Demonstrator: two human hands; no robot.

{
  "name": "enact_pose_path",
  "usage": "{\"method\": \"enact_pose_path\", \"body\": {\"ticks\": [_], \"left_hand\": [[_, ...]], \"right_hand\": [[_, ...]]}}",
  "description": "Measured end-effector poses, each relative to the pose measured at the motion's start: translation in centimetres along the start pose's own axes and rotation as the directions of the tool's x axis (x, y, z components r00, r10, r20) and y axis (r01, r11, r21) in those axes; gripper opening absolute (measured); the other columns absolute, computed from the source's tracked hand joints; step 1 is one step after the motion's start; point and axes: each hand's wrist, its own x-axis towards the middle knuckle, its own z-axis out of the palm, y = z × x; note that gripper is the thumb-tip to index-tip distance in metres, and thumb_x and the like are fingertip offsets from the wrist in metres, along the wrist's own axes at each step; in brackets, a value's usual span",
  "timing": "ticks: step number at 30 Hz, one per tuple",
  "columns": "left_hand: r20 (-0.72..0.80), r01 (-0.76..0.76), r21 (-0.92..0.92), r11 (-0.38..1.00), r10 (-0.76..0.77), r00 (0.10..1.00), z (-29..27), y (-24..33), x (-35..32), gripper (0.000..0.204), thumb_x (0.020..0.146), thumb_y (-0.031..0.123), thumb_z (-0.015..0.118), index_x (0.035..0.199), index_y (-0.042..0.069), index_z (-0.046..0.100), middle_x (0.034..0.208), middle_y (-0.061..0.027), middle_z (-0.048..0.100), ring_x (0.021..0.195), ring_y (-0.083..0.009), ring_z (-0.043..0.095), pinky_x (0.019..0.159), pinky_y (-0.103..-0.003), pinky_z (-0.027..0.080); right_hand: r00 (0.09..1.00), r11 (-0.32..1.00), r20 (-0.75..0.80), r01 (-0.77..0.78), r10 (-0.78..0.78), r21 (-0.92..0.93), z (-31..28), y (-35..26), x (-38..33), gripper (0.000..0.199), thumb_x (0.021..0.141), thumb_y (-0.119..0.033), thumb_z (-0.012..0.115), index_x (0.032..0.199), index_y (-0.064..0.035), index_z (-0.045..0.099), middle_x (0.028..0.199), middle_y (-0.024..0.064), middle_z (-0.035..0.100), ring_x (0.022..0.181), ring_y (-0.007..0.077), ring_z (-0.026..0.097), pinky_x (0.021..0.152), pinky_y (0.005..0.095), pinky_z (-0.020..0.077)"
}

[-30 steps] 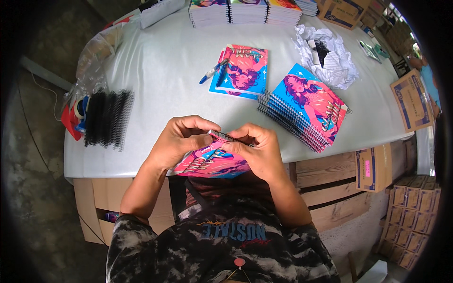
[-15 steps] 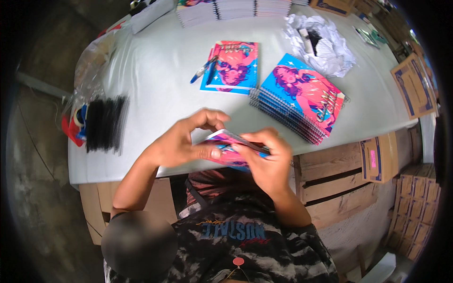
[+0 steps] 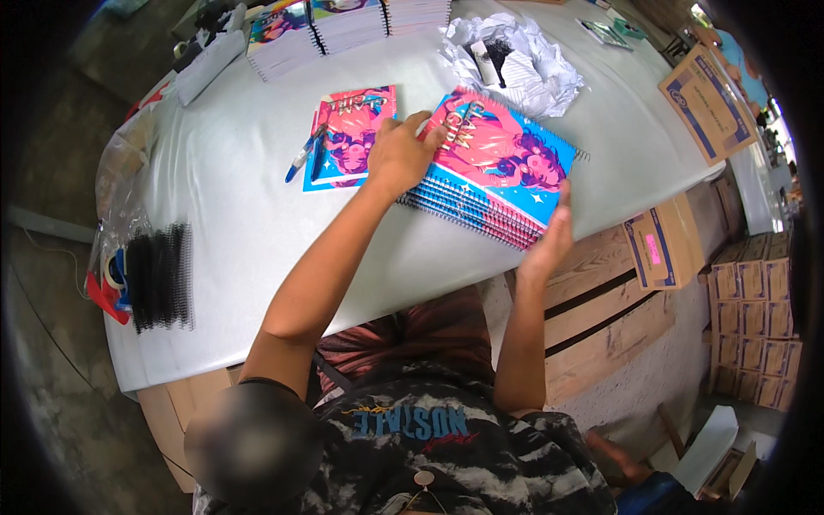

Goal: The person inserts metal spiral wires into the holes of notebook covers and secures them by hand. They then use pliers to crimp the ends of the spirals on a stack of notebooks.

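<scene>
A stack of spiral-bound notebooks with pink and blue illustrated covers lies on the white table, fanned toward its front edge. My left hand rests flat on the stack's left end, fingers spread over the top cover. My right hand presses its palm against the stack's near right edge at the table's rim. Neither hand grips anything. To the left lies a single loose pink and blue cover with a blue pen across its corner.
Black spiral binding coils and a tape roll lie at the table's left end. Crumpled white plastic wrap sits behind the stack. More notebook piles line the far edge. Cardboard boxes and wooden crates stand to the right.
The notebook I held in both hands near my chest now lies on top of the stack. Both hands have moved up and right onto the stack.
</scene>
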Motion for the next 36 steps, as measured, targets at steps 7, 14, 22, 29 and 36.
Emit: {"method": "enact_pose_path", "body": {"ticks": [7, 14, 22, 29, 36], "left_hand": [[-0.362, -0.111, -0.519, 0.847, -0.1, 0.927, 1.8, -0.6, -3.1, 0.032, 0.09, 0.019, 0.054, 0.066, -0.001, 0.052, 0.066, -0.0107, 0.052, 0.06, -0.0186, 0.049, 0.055, -0.03, 0.039], [-0.203, -0.058, -0.631, 0.773, -0.092, 0.975, 0.9, -1.7, -2.5, 0.029, 0.09, 0.023, 0.056, 0.073, 0.0, 0.052, 0.06, -0.005, 0.049, 0.057, -0.0114, 0.044, 0.053, -0.027, 0.038], [0.036, -0.348, 0.303, 0.887, 0.354, 0.935, -3.4, -10.0, -4.8, 0.04, 0.081, 0.018, 0.058, 0.119, 0.008, 0.054, 0.125, -0.0118, 0.053, 0.115, -0.0291, 0.051, 0.095, -0.036, 0.042], [0.285, 0.122, -0.121, 0.985, -0.083, 0.955, -6.8, -11.5, -2.1, 0.031, 0.09, 0.024, 0.053, 0.117, 0.01, 0.056, 0.108, -0.0153, 0.062, 0.102, -0.03, 0.058, 0.082, -0.033, 0.046], [-0.357, -0.21, -0.807, 0.553, -0.173, 0.918, -13.6, -7.1, 0.6, 0.032, 0.096, 0.03, 0.045, 0.105, 0.001, 0.055, 0.092, 0.0, 0.059, 0.082, -0.0066, 0.05, 0.076, -0.024, 0.041]], "right_hand": [[0.986, 0.968, -0.083, 0.124, -0.145, -0.219, 1.5, 0.1, -0.8, 0.034, 0.094, -0.017, 0.048, 0.117, 0.0074, 0.051, 0.128, 0.0204, 0.048, 0.113, 0.0242, 0.05, 0.094, 0.035, 0.0393], [0.976, 0.969, -0.178, 0.08, -0.123, -0.232, 1.8, 0.8, -1.4, 0.027, 0.091, -0.014, 0.053, 0.103, 0.0095, 0.055, 0.125, 0.0235, 0.05, 0.109, 0.0252, 0.053, 0.088, 0.0344, 0.0444], [0.949, 0.925, -0.177, 0.192, -0.26, -0.328, 0.8, 0.5, -2.5, 0.032, 0.092, -0.02, 0.05, 0.112, 0.0059, 0.049, 0.135, 0.0256, 0.036, 0.12, 0.0287, 0.042, 0.098, 0.0394, 0.0338], [0.842, 0.788, -0.028, 0.493, -0.539, -0.369, 3.5, -3.0, -5.1, 0.037, 0.088, -0.019, 0.053, 0.116, 0.0032, 0.044, 0.131, 0.0267, 0.034, 0.124, 0.036, 0.032, 0.099, 0.0487, 0.0282], [0.917, 0.94, 0.206, 0.33, -0.341, 0.087, 7.7, -7.8, -3.4, 0.041, 0.085, -0.011, 0.055, 0.121, 0.0031, 0.041, 0.124, 0.0207, 0.046, 0.115, 0.0293, 0.044, 0.099, 0.0418, 0.0308]]}}
